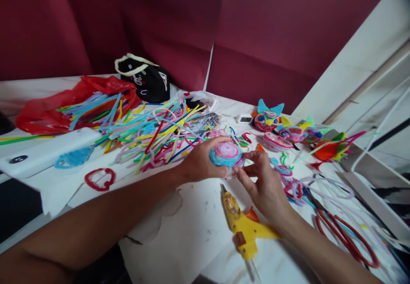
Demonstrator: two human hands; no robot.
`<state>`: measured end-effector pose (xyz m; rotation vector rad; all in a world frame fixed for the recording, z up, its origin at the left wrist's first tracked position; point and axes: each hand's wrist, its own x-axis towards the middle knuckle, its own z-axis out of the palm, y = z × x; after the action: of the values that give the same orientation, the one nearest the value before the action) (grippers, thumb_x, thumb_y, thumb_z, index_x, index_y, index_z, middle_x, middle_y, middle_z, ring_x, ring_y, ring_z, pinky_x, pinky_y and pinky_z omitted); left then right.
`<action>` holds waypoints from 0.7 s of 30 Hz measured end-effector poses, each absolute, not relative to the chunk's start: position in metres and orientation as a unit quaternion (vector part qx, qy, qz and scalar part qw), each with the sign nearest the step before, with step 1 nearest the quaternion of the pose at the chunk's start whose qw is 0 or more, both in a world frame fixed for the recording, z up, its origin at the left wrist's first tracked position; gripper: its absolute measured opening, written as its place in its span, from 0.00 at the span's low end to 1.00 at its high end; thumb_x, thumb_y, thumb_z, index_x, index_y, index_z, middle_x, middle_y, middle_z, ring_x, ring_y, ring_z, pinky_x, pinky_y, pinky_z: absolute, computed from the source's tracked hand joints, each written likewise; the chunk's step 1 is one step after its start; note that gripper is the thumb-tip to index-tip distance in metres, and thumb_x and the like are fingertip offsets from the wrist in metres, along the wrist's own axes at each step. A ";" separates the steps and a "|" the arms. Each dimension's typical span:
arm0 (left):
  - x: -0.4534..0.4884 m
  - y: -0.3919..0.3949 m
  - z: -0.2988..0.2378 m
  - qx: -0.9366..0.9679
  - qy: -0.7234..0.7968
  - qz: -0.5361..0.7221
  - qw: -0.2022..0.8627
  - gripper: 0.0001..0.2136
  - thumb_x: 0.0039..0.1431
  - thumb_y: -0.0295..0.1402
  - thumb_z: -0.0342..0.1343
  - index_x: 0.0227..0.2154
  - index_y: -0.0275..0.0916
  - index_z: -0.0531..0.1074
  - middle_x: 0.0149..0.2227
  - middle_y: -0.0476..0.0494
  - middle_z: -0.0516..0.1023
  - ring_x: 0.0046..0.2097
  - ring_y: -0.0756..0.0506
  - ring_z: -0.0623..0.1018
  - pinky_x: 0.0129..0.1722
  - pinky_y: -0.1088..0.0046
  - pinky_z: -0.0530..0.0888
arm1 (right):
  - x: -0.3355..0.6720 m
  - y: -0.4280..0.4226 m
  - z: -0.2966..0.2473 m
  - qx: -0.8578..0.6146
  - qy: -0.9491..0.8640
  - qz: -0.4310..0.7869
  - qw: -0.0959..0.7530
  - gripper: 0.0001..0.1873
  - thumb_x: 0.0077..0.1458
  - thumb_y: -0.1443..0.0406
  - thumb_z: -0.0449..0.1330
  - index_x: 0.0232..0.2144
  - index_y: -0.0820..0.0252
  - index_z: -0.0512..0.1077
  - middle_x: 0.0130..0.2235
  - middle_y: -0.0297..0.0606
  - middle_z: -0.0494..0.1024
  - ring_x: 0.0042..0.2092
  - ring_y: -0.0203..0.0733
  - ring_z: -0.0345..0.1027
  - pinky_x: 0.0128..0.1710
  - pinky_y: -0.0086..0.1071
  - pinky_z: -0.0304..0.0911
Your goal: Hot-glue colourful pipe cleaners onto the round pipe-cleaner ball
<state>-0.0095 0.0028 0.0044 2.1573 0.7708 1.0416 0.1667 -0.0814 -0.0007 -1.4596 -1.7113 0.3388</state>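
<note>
Between my two hands is a round ball of coiled pipe cleaners (226, 153), pink and lilac on top with a blue band around it. My left hand (203, 160) is wrapped round its left side. Thumb and fingers of my right hand (262, 181) pinch its lower right edge; whether they also hold a smaller piece there is hidden. Just below the hands, a yellow hot glue gun (240, 224) lies on its side on the white table, its nozzle toward the ball.
Loose pipe cleaners (150, 130) are heaped left of centre, spilling from a red plastic bag (41, 111). Finished-looking pipe-cleaner figures (269, 119) stand at the back right. Red-handled scissors (346, 232) lie at right. A black bag (149, 83) is behind; a red heart outline (100, 179) lies left.
</note>
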 end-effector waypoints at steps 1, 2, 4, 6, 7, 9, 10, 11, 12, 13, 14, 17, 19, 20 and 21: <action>-0.009 0.002 0.005 0.815 0.292 0.395 0.307 0.33 0.40 0.29 0.61 0.55 0.38 0.67 0.57 0.40 0.73 0.58 0.38 0.73 0.59 0.64 0.69 | 0.166 -0.082 -0.001 -0.581 -0.683 0.135 0.421 0.16 0.60 0.55 0.57 0.44 0.54 0.57 0.32 0.35 0.77 0.32 0.42 0.77 0.26 0.30 0.69; -0.009 0.002 0.005 0.815 0.293 0.394 0.308 0.33 0.40 0.29 0.61 0.55 0.38 0.67 0.56 0.40 0.74 0.58 0.38 0.73 0.59 0.64 0.70 | 0.166 -0.082 -0.001 -0.580 -0.684 0.133 0.422 0.16 0.60 0.55 0.57 0.44 0.55 0.57 0.32 0.35 0.77 0.32 0.42 0.77 0.26 0.30 0.69; -0.009 0.001 0.005 0.814 0.295 0.392 0.311 0.33 0.40 0.28 0.61 0.55 0.37 0.67 0.56 0.40 0.74 0.56 0.38 0.74 0.58 0.64 0.70 | 0.167 -0.083 -0.002 -0.582 -0.684 0.129 0.420 0.16 0.59 0.55 0.57 0.44 0.55 0.57 0.32 0.35 0.77 0.31 0.42 0.77 0.25 0.30 0.68; -0.009 0.000 0.005 0.814 0.296 0.391 0.312 0.33 0.40 0.28 0.61 0.54 0.37 0.67 0.55 0.41 0.74 0.55 0.38 0.75 0.58 0.64 0.71 | 0.167 -0.084 -0.003 -0.582 -0.685 0.122 0.421 0.16 0.60 0.55 0.56 0.43 0.55 0.57 0.32 0.35 0.77 0.31 0.42 0.77 0.25 0.30 0.67; -0.009 0.000 0.005 0.815 0.296 0.391 0.310 0.32 0.40 0.28 0.60 0.54 0.38 0.67 0.55 0.41 0.74 0.55 0.38 0.75 0.58 0.64 0.71 | 0.167 -0.084 -0.003 -0.582 -0.685 0.120 0.422 0.16 0.60 0.55 0.56 0.43 0.55 0.57 0.33 0.35 0.76 0.31 0.42 0.77 0.25 0.30 0.67; -0.008 0.000 0.006 0.816 0.296 0.393 0.303 0.32 0.40 0.28 0.60 0.54 0.38 0.67 0.55 0.42 0.74 0.55 0.39 0.75 0.58 0.64 0.70 | 0.168 -0.083 -0.005 -0.580 -0.685 0.114 0.427 0.15 0.60 0.55 0.56 0.43 0.55 0.57 0.34 0.35 0.76 0.32 0.41 0.77 0.25 0.30 0.67; -0.008 0.000 0.006 0.817 0.295 0.394 0.300 0.32 0.40 0.28 0.60 0.54 0.38 0.67 0.55 0.42 0.74 0.55 0.39 0.75 0.58 0.64 0.70 | 0.168 -0.083 -0.006 -0.578 -0.685 0.112 0.430 0.15 0.60 0.55 0.56 0.43 0.55 0.57 0.34 0.35 0.76 0.32 0.41 0.77 0.26 0.30 0.68; -0.008 0.000 0.006 0.817 0.295 0.396 0.297 0.31 0.40 0.27 0.60 0.53 0.38 0.67 0.55 0.42 0.74 0.55 0.39 0.75 0.58 0.64 0.70 | 0.168 -0.082 -0.007 -0.576 -0.685 0.109 0.432 0.15 0.60 0.55 0.56 0.43 0.55 0.57 0.35 0.36 0.75 0.32 0.41 0.76 0.26 0.30 0.68; -0.008 -0.001 0.006 0.817 0.294 0.399 0.296 0.31 0.40 0.27 0.60 0.53 0.38 0.67 0.55 0.42 0.75 0.55 0.38 0.75 0.58 0.64 0.70 | 0.168 -0.082 -0.007 -0.574 -0.686 0.107 0.433 0.15 0.60 0.55 0.56 0.43 0.55 0.57 0.35 0.36 0.75 0.32 0.41 0.76 0.26 0.30 0.68; -0.008 -0.001 0.007 0.817 0.294 0.400 0.294 0.31 0.39 0.27 0.60 0.53 0.38 0.68 0.55 0.42 0.75 0.54 0.38 0.75 0.58 0.64 0.70 | 0.167 -0.082 -0.008 -0.573 -0.687 0.106 0.435 0.15 0.60 0.56 0.56 0.43 0.55 0.58 0.35 0.36 0.75 0.32 0.40 0.76 0.27 0.30 0.68; -0.007 -0.001 0.007 0.817 0.294 0.401 0.293 0.31 0.39 0.27 0.60 0.52 0.38 0.68 0.54 0.42 0.75 0.54 0.39 0.75 0.58 0.64 0.70 | 0.167 -0.081 -0.008 -0.572 -0.687 0.105 0.435 0.14 0.60 0.56 0.56 0.43 0.55 0.58 0.35 0.36 0.75 0.32 0.41 0.76 0.27 0.31 0.69; -0.007 -0.002 0.007 0.816 0.301 0.404 0.286 0.31 0.39 0.27 0.60 0.52 0.39 0.68 0.55 0.43 0.75 0.53 0.39 0.76 0.57 0.64 0.71 | 0.166 -0.082 -0.008 -0.576 -0.684 0.102 0.435 0.14 0.60 0.56 0.56 0.43 0.55 0.58 0.36 0.36 0.75 0.33 0.42 0.76 0.26 0.31 0.68; -0.007 -0.003 0.007 0.816 0.303 0.403 0.283 0.31 0.40 0.27 0.61 0.53 0.39 0.68 0.55 0.42 0.75 0.53 0.39 0.76 0.57 0.64 0.71 | 0.166 -0.084 -0.008 -0.577 -0.684 0.096 0.436 0.14 0.60 0.56 0.56 0.42 0.55 0.58 0.37 0.37 0.75 0.32 0.41 0.76 0.26 0.31 0.68; -0.007 -0.003 0.007 0.817 0.301 0.403 0.282 0.31 0.39 0.28 0.61 0.52 0.39 0.68 0.55 0.42 0.75 0.53 0.39 0.76 0.57 0.63 0.71 | 0.166 -0.084 -0.009 -0.576 -0.685 0.094 0.437 0.14 0.60 0.56 0.56 0.43 0.55 0.58 0.38 0.37 0.75 0.32 0.41 0.76 0.27 0.32 0.69; -0.007 -0.003 0.006 0.818 0.298 0.403 0.281 0.31 0.39 0.28 0.61 0.52 0.38 0.68 0.55 0.42 0.75 0.54 0.38 0.76 0.57 0.63 0.70 | 0.166 -0.085 -0.009 -0.576 -0.685 0.092 0.437 0.14 0.60 0.56 0.56 0.43 0.55 0.58 0.38 0.37 0.75 0.32 0.41 0.76 0.27 0.32 0.69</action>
<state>-0.0074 -0.0027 0.0065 2.1930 0.7975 1.0792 0.1657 -0.0847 -0.0092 -1.4316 -1.7038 0.2279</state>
